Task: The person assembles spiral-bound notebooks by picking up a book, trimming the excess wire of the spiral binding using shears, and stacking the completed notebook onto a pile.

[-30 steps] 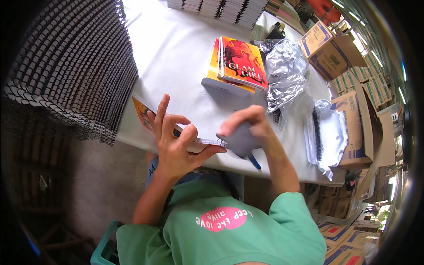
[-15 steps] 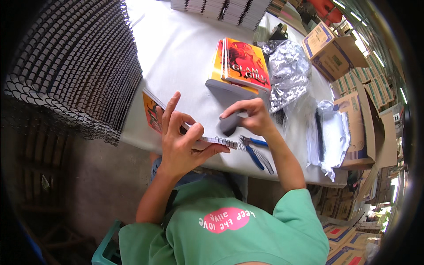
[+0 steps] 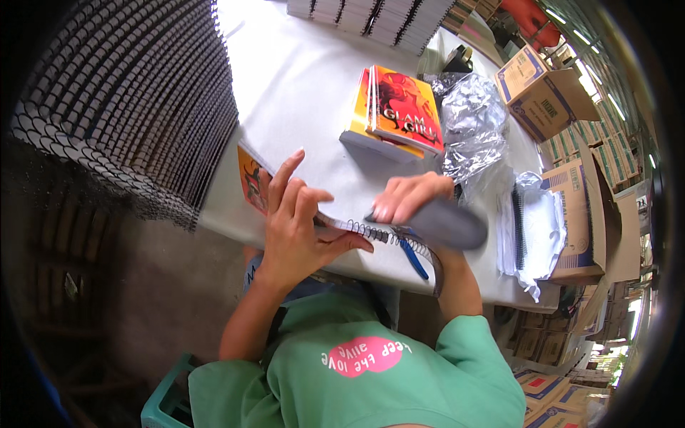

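A white-covered table (image 3: 307, 78) spreads beneath and beyond both hands. Left of the left hand, a tall mass of spiral-bound books (image 3: 135, 100) rises in close rows, black coils facing outward. Well to the right of the right hand, an open cardboard carton (image 3: 574, 207) stands with its flaps spread, and a smaller carton (image 3: 539, 93) sits farther off, up and to the right. The person's green T-shirt (image 3: 371, 371) fills the space below the hands, with a teal plastic stool (image 3: 168, 392) at its left. Far beyond the grip, a row of white-paged bound books (image 3: 371, 18) lines the upper edge of the view.

Crumpled clear plastic wrap (image 3: 474, 114) lies above and right of the right hand, and a white-wrapped bundle (image 3: 531, 232) rests farther right, near the open carton. Directly beyond the right hand is a small pile of red-and-orange books (image 3: 407, 107). The book being worked (image 3: 253, 185) is in the left hand (image 3: 296, 217), pinched between thumb below and fingers above; its orange cover shows just left of that hand.

The right hand (image 3: 410, 198) is closed on a rounded dark grey object (image 3: 457, 225), blurred, just right of the book's edge. Beneath it, blue-handled pliers (image 3: 414, 260) are partly hidden. A thin spiral coil (image 3: 367, 230) runs along the book's edge past the left thumb, its loose end trailing rightward beside the pliers.
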### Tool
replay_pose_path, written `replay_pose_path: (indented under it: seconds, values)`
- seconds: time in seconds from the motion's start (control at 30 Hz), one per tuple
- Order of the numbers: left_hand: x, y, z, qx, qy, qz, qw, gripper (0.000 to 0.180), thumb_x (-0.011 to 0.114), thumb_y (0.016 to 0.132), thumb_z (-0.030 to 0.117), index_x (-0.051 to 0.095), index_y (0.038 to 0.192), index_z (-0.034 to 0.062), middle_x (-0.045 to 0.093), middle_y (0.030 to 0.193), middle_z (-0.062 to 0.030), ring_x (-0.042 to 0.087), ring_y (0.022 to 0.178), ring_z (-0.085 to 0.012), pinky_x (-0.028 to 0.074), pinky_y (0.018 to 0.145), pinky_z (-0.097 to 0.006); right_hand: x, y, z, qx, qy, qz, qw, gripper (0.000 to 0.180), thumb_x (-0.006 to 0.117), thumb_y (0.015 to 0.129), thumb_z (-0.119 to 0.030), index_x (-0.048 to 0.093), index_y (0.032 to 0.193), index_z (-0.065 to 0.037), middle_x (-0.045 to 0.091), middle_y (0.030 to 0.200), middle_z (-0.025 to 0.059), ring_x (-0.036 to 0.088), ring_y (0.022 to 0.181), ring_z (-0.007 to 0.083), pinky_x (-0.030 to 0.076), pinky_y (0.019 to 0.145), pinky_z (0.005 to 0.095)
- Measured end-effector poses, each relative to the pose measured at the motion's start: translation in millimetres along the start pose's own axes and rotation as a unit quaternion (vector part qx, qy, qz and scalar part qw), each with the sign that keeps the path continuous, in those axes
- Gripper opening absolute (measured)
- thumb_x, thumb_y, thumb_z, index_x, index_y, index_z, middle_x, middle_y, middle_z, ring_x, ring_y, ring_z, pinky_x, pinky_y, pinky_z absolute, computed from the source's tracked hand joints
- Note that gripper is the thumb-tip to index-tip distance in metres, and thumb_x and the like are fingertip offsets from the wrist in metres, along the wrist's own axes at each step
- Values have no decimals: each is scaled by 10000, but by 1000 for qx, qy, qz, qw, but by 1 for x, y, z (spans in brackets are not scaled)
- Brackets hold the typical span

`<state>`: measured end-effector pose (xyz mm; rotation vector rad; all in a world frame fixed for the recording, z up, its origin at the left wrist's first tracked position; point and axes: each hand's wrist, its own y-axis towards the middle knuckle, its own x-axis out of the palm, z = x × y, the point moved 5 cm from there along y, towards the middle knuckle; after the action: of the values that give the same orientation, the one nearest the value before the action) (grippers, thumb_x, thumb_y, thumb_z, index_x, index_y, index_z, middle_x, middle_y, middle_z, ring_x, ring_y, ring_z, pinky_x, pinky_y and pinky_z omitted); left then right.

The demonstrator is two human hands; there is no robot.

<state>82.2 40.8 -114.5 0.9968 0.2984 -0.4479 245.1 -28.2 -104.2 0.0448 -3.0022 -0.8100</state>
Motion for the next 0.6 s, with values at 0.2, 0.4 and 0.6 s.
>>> replay_pose_path:
  seconds: [0.2,0.4,0.6]
  values:
    - [0,-3,0,16,-20,25,999,884,819,456,524,418,1080,43,517,984,-111,416,1203,-375,367,915,-482,2,4,-8,-88,60,-10,994,146,649,737,-99,677,785,36,678,795,152,653,738,247,525,718,324]
    - [5,0,-4,-8,-22,38,999,773,822,518,461,451,1060,53,525,981,-101,428,1188,-368,320,958,-520,-52,0,-3,48,-229,86,968,203,658,707,-17,667,908,18,670,922,136,629,797,218,487,770,315]
    - [7,-2,-1,4,140,44,989,574,829,578,357,515,985,101,519,891,-79,440,1167,-349,279,969,-499,-17,13,-31,105,-456,157,870,359,695,761,-155,591,1092,-65,628,1015,101,603,888,243,469,788,355]
